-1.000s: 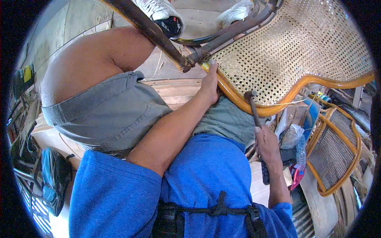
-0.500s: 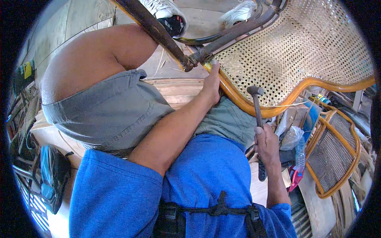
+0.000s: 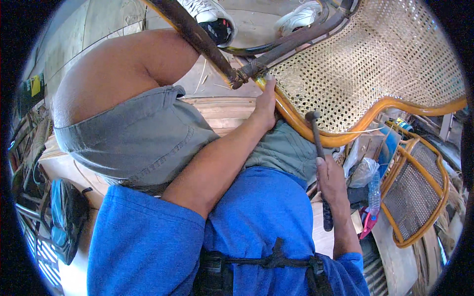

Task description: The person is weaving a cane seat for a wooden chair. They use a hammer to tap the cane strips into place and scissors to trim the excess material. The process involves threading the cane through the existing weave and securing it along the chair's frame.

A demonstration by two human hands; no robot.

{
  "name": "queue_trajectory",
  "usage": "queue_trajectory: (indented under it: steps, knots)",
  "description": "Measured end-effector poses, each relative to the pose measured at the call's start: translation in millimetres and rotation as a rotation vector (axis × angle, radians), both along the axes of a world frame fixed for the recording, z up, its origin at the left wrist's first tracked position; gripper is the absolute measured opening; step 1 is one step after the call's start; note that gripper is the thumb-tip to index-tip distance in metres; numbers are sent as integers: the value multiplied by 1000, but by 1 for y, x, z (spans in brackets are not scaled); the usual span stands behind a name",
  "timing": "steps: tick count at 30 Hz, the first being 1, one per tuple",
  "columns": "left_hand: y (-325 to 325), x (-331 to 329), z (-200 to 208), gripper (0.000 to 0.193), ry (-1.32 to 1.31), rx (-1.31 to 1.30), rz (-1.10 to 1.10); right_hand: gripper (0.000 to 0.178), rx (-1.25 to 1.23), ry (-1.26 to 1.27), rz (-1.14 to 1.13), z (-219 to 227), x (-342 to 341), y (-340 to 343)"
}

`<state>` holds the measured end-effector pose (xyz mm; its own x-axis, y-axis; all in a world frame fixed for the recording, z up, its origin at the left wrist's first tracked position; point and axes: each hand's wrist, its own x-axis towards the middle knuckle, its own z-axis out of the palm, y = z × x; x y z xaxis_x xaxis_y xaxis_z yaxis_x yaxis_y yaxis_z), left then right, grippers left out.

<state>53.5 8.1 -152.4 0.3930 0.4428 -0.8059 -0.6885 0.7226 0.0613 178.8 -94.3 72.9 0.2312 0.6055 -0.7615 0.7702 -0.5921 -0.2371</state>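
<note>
Nearest: blue shirt (image 3: 264, 207), black strap (image 3: 247, 261) with buckles across it. Grey-green shorts (image 3: 133, 133) beyond, left knee bent out to the side.

Right hand (image 3: 332, 180) low, right of the torso. Its grip is closed around the handle of a hammer (image 3: 317, 139), thumb laid along the shaft; handle's butt pokes out below the hand. Hammer head up, over the inner edge of the glossy orange-brown rattan rim (image 3: 335, 140); contact cannot be told from this angle.

Left hand (image 3: 266, 103) farther out, its grip clamped on the same rim just beside a bound corner joint (image 3: 242, 76), thumb on top, fingers mostly hidden.

The rim, near the lap, edges a pale woven cane panel (image 3: 365, 64) filling the upper right; a loose pale strip (image 3: 363, 131) sticks out past its lower curve. Two dark poles (image 3: 198, 40) meet at the joint.

Right, lower: clear plastic bag (image 3: 364, 172), bottle (image 3: 374, 195) just beside it, then a darker rattan-framed mesh piece (image 3: 414, 192). Left: blue-and-black backpack (image 3: 66, 222).

Farthest: two white shoes (image 3: 215, 22), partly behind the poles, on the plank floor (image 3: 64, 44).
</note>
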Motion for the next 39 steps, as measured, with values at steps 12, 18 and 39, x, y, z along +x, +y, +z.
queue_trajectory:
  steps: [12, 18, 39]
  knots:
    - [1, 0, 0, 74, 81, 8, -34, 32, 95, 25, -4, 0, -8, 12]
    - [2, -1, 3, 76, 54, -8, -55, 32, 122, -13, 82, 2, -12, 13]
    - [5, -5, 21, 74, 45, 6, 6, 32, 211, 81, -71, -7, -18, 15]
